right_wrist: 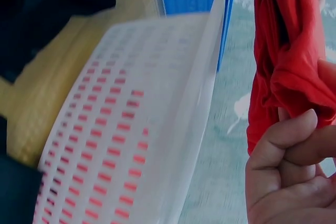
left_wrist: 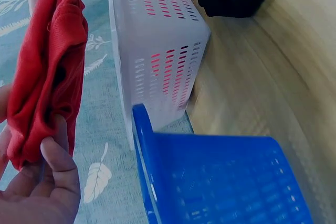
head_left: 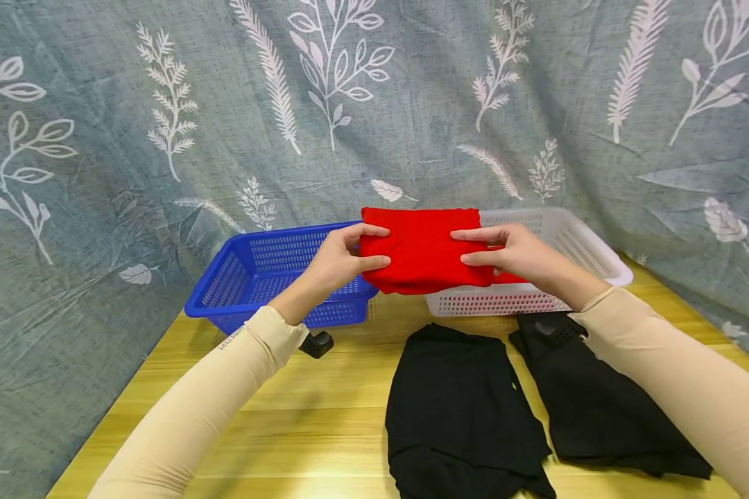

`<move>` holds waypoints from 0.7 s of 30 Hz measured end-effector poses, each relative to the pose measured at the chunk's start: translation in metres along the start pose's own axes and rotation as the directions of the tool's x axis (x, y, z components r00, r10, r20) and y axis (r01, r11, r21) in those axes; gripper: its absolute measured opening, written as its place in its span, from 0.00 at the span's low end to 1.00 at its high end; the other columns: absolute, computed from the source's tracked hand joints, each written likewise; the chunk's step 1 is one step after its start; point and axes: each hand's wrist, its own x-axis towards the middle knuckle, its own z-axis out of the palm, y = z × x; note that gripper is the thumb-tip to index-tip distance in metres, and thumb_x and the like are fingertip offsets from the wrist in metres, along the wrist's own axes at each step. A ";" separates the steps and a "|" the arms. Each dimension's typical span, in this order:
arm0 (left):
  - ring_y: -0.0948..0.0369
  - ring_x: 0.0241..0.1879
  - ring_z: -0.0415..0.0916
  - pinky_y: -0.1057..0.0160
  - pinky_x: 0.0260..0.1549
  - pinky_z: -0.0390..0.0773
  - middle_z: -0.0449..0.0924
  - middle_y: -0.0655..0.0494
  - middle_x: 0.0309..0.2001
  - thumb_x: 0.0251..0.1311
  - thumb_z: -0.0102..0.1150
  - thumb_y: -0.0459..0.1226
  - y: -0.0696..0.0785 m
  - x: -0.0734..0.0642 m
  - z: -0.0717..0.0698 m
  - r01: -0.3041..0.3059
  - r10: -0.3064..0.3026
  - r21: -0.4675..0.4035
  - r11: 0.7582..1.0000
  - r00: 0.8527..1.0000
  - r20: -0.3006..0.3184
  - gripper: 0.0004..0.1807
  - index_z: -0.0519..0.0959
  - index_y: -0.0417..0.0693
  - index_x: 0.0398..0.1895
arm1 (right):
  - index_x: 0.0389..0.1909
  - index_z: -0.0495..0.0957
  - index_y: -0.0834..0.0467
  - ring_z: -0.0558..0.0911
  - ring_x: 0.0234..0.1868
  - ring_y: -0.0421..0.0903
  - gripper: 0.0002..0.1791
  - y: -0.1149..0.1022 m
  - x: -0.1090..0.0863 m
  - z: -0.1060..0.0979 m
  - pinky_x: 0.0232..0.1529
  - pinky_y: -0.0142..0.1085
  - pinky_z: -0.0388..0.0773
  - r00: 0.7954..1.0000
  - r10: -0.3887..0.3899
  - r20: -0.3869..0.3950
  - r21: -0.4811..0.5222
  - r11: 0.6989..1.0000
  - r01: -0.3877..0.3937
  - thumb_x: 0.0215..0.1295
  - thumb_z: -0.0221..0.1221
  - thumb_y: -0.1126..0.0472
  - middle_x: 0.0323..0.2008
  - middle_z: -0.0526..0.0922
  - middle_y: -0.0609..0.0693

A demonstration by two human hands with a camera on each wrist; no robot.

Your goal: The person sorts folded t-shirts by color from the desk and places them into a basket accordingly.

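Red cloth [head_left: 421, 249], one, folded: held up between your hands, covering the gap between baskets in the head view. Your left hand [head_left: 343, 256] pinches its left end; your right hand [head_left: 514, 255] pinches its right.

Head view: its flat face. Both wrist views only: its layered folds, end-on, apart from the baskets; also red seen through the slotted wall of the white basket [head_left: 505, 303].

Blue basket [head_left: 340, 313]: left of the white one, its near right corner partly behind your cloth in the head view.

Black cloths, two: one [head_left: 462, 402] near centre, one [head_left: 605, 409] under your right forearm's line, a narrow strip of wood between them.

Edges and room: curtain [head_left: 225, 104] behind the baskets; bare table [head_left: 312, 416] before the blue basket, left of the central black cloth.
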 end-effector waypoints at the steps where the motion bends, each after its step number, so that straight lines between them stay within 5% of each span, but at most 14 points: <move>1: 0.53 0.54 0.85 0.61 0.49 0.87 0.87 0.48 0.57 0.66 0.74 0.35 0.000 0.003 0.003 -0.002 0.002 -0.003 1.000 1.000 0.002 0.24 0.84 0.56 0.65 | 0.79 0.73 0.47 0.79 0.47 0.41 0.35 0.001 0.000 -0.003 0.44 0.34 0.82 1.000 0.000 -0.008 -0.003 1.000 0.000 0.73 0.70 0.51 0.78 0.72 0.54; 5: 0.53 0.53 0.85 0.61 0.47 0.88 0.87 0.47 0.57 0.66 0.74 0.35 0.001 0.013 0.014 -0.010 0.010 -0.008 1.000 1.000 0.016 0.25 0.84 0.55 0.65 | 0.79 0.73 0.49 0.75 0.53 0.43 0.35 0.007 -0.001 -0.014 0.43 0.33 0.79 0.999 -0.001 -0.035 -0.035 0.999 0.000 0.74 0.69 0.52 0.81 0.68 0.53; 12: 0.55 0.47 0.85 0.65 0.38 0.83 0.87 0.48 0.54 0.64 0.76 0.34 0.004 0.030 0.036 -0.035 0.034 0.028 0.999 0.999 0.034 0.27 0.84 0.54 0.66 | 0.78 0.73 0.51 0.64 0.80 0.51 0.34 0.022 0.001 -0.035 0.51 0.23 0.76 0.996 0.007 -0.085 -0.060 0.998 -0.012 0.73 0.69 0.53 0.81 0.68 0.54; 21: 0.54 0.56 0.83 0.62 0.45 0.84 0.85 0.51 0.58 0.63 0.77 0.35 0.010 0.048 0.063 -0.026 0.022 0.165 0.986 0.999 0.027 0.29 0.83 0.59 0.68 | 0.80 0.70 0.54 0.66 0.77 0.54 0.36 0.037 0.001 -0.058 0.49 0.23 0.78 0.994 0.037 -0.098 -0.078 0.996 -0.045 0.75 0.68 0.53 0.83 0.63 0.58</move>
